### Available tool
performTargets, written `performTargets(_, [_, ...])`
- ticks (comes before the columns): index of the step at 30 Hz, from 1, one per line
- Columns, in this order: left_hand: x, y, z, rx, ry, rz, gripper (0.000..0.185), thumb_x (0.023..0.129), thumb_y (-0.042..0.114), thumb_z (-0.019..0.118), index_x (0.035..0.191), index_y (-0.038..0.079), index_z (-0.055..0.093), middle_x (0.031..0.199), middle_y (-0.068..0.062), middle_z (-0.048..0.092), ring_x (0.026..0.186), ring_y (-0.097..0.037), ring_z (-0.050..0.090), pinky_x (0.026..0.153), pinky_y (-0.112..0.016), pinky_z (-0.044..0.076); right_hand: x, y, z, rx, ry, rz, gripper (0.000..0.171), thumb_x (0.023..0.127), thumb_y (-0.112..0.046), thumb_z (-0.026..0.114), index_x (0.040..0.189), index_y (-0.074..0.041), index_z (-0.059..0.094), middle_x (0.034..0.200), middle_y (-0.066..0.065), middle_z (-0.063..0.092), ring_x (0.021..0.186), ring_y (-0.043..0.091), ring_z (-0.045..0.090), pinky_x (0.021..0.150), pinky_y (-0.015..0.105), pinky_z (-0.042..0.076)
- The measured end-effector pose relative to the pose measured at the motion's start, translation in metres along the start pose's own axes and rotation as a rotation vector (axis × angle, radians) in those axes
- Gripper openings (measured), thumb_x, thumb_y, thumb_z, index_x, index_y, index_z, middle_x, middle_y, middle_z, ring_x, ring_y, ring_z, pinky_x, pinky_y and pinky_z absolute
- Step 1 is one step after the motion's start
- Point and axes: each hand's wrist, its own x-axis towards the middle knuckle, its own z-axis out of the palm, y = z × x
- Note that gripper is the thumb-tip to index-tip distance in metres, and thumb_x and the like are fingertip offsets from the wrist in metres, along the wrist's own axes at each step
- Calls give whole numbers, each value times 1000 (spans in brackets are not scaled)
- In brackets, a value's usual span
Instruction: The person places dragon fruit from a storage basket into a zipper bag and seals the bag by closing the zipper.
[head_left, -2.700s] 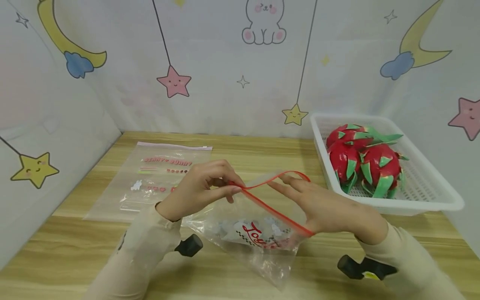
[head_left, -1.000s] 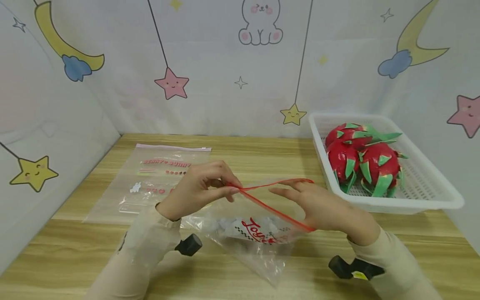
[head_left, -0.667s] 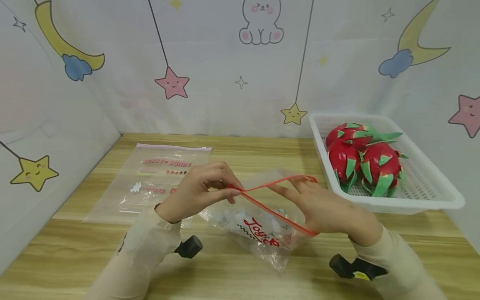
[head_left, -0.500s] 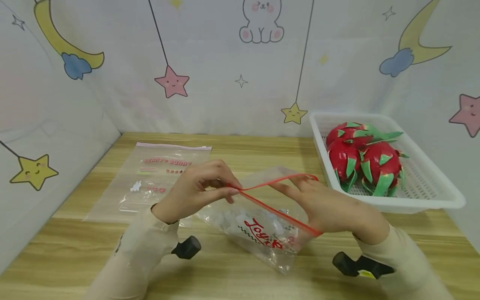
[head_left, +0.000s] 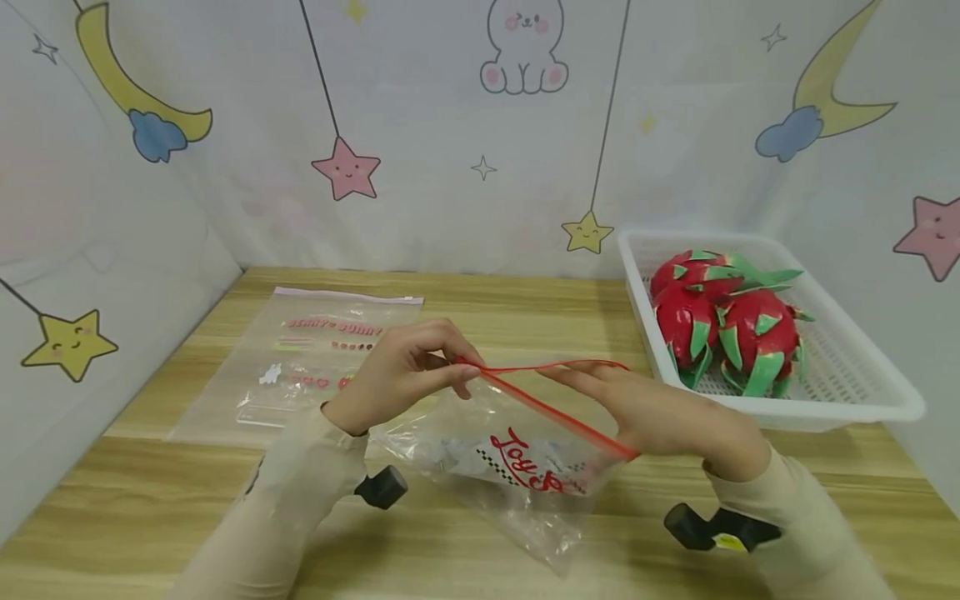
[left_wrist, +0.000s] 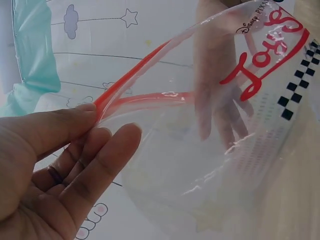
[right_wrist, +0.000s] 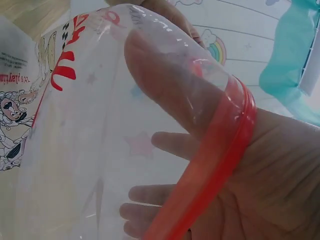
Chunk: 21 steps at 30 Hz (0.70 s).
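Note:
A clear zip bag point(head_left: 517, 467) with a red zip edge and red "Joy" lettering hangs slanted between both hands. My left hand point(head_left: 408, 371) pinches one end of the red edge between thumb and fingers, seen close in the left wrist view. At the other end, my right hand point(head_left: 663, 412) reaches into the bag's mouth with its fingers and thumb spread, holding the opening apart. Through the plastic, the thumb point(right_wrist: 160, 75) of that hand shows in the right wrist view, the red zip band point(right_wrist: 210, 160) crossing over the hand.
A second clear zip bag point(head_left: 225, 379) with a pale lilac edge and pink print lies flat on the wooden table point(head_left: 517, 292) at the left. At the right stands a white plastic basket point(head_left: 862, 367) holding several red dragon fruits point(head_left: 761, 333) with green scales.
Compared with half a second ago, the bag's mouth has narrowed, its far edge dropping lower. The right hand's fingers sit closer together. The left hand keeps its pinch on the red edge.

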Motion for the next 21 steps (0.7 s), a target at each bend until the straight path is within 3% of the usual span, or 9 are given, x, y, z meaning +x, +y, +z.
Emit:
performTargets(5, [1, -5, 0, -16, 9, -22, 8, 86, -4, 66, 93, -2, 69, 87, -14, 63, 67, -13, 67, 62, -32, 59, 3, 8, 1, 37, 54, -32, 87, 74, -52, 77, 146, -20, 40, 146, 2, 46, 130, 28, 47, 101, 50, 47])
performTargets(12, [1, -9, -1, -3, 23, -62, 9, 86, -5, 66, 94, -1, 68, 90, -15, 64, 69, -12, 67, 64, -33, 59, 6, 17, -2, 76, 126, -142, 68, 79, -28, 79, 137, -7, 50, 130, 8, 61, 107, 25, 64, 90, 43, 55])
performTargets(21, [1, -8, -1, 16, 37, -73, 16, 85, -6, 66, 101, -2, 67, 89, -14, 63, 68, -11, 67, 64, -33, 60, 1, 19, -5, 151, 99, -147, 49, 86, -25, 73, 129, -8, 59, 115, 6, 69, 101, 21, 67, 87, 36, 56])
